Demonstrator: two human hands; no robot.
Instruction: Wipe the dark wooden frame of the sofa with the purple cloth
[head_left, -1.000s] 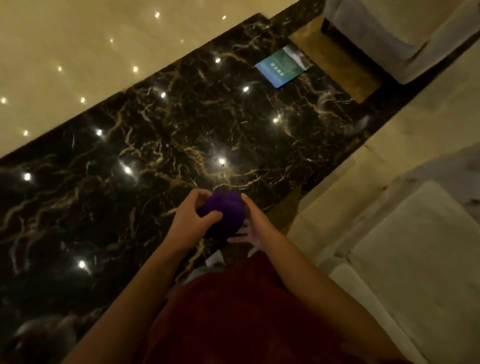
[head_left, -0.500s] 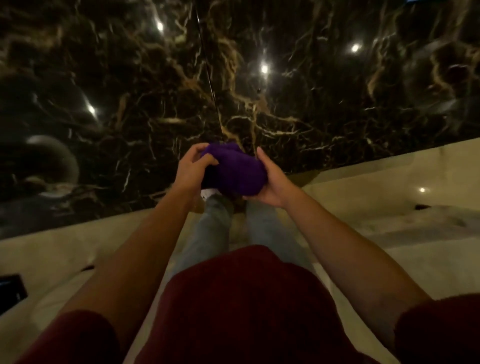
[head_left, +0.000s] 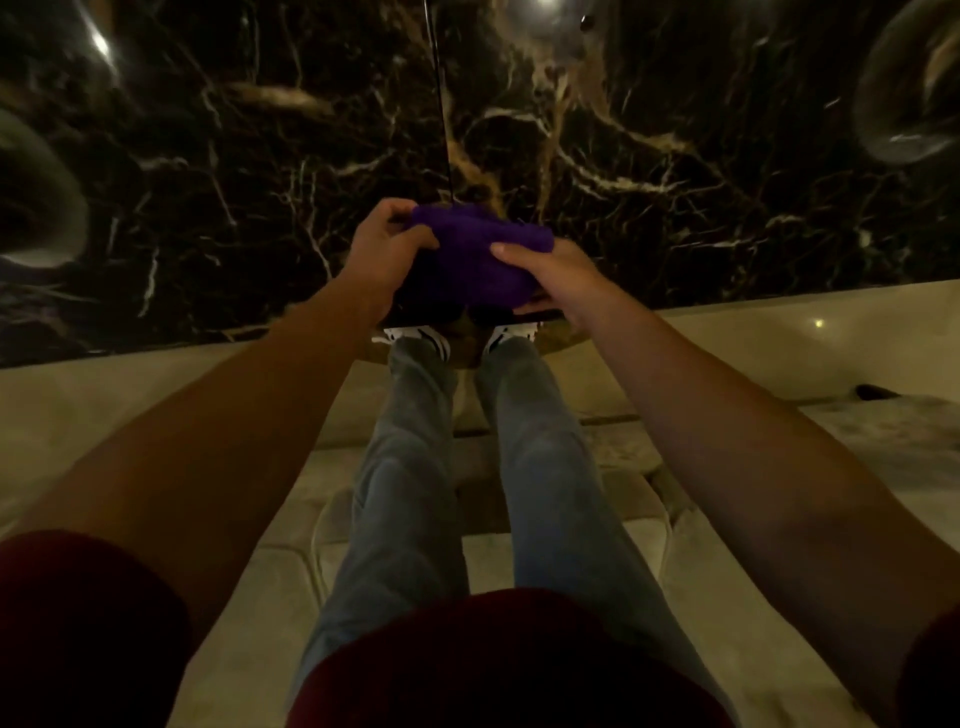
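Item: purple cloth (head_left: 480, 260), bunched, held in the air in front of you above your shoes (head_left: 415, 338), over the dark veined marble floor (head_left: 675, 156) near its edge with the pale floor band (head_left: 156, 395).
Your left hand (head_left: 384, 254): fingers closed on the cloth's left end.
Your right hand (head_left: 558, 280): thumb on top, closed around the right end.
Sofa frame: not visible.
Clothing: grey jeans (head_left: 405, 493), dark red sleeves (head_left: 78, 623).

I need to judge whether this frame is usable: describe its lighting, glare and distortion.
Head view: dim, warm light; bright ceiling-light glare on the glossy dark marble floor; wide-angle bending at the edges; purple cloth is soft and dark between left hand and right hand.
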